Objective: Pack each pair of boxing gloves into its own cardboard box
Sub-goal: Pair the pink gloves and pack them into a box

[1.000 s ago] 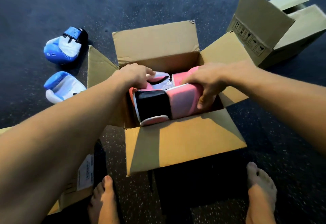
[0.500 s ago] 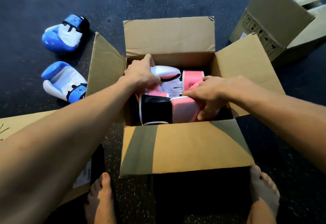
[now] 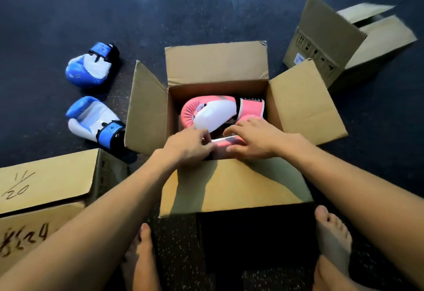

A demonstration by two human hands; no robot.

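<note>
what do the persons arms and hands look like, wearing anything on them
Nothing is worn. The left hand and right hand have no gloves, and no rings show. The left forearm and right forearm are uncovered, with no sleeve, watch, band or marking in view.

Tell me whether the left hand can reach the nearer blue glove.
Likely yes: the glove lies uncovered on open floor; the left hand need only clear the raised left flap.

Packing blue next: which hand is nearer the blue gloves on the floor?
Left. The left hand grips a pink glove by the box wall beside the blue gloves; the right hand lies further right.
</note>
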